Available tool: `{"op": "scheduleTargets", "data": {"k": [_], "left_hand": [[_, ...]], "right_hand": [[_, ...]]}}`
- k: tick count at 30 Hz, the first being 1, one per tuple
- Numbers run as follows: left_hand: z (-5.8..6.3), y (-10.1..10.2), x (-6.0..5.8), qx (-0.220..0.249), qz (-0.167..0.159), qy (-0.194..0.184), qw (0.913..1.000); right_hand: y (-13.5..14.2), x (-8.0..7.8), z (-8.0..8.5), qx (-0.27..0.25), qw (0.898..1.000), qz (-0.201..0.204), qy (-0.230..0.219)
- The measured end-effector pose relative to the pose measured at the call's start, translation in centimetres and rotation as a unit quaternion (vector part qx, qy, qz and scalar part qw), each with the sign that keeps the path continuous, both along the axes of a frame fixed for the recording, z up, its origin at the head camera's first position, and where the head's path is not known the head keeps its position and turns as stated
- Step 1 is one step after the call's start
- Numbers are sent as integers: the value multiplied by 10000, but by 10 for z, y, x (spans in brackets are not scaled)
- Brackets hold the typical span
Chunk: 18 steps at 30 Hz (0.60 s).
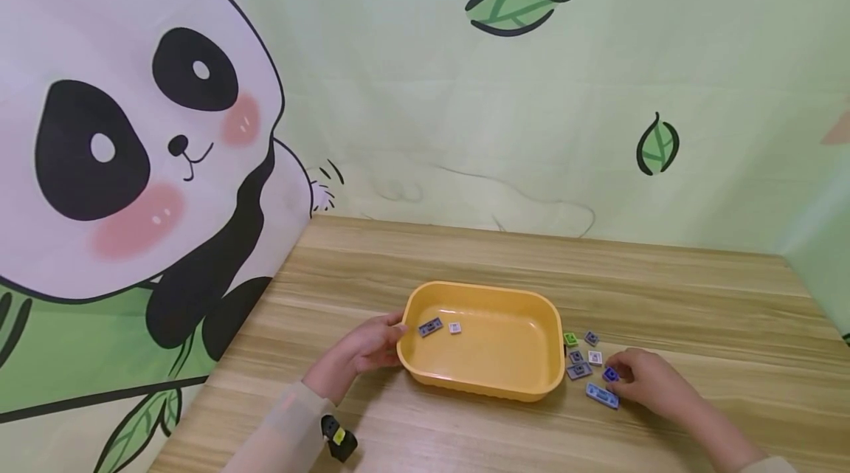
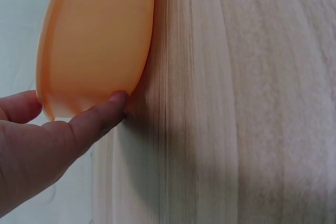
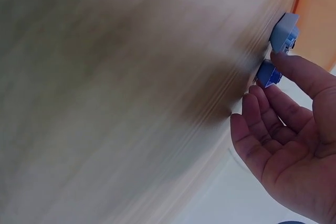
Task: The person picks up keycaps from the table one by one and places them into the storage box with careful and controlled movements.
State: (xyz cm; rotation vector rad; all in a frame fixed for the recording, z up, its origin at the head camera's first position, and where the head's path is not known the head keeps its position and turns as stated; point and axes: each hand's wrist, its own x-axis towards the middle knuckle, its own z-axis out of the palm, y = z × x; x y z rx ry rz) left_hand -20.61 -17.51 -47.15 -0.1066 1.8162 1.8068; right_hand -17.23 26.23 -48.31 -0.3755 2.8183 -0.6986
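Observation:
At the left end of a yellow-orange plastic tray (image 1: 491, 366), my left hand (image 1: 372, 344) grips the rim, its thumb over the edge and its fingers along the outer wall. Inside the tray lie a grey oblong piece (image 1: 430, 327) and a small white square piece (image 1: 454, 328). Right of the tray, my right hand (image 1: 647, 381) pinches a small dark blue square piece (image 3: 269, 74) between thumb and forefinger, low over the tabletop. Right beside the thumb in the right wrist view is a light blue oblong piece (image 3: 284, 32). The other right fingers are loosely curled.
Loose pieces lie by the tray's right end: a green one (image 1: 570, 340), a white one (image 1: 595, 358) and several grey ones, including a grey oblong (image 1: 579, 371). A small black object with a yellow patch (image 1: 339, 438) is beside my left sleeve. A printed cloth backdrop (image 1: 425, 89) borders the wooden table (image 1: 717, 296).

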Motion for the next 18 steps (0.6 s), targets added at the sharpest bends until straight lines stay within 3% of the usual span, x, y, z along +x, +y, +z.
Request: {"op": "scheduleTargets", "data": {"k": [18], "left_hand": [[-1,0,-1,36,83,-45,9999]], "right_hand": [[4,-5,-1,56,9999,135,50]]}}
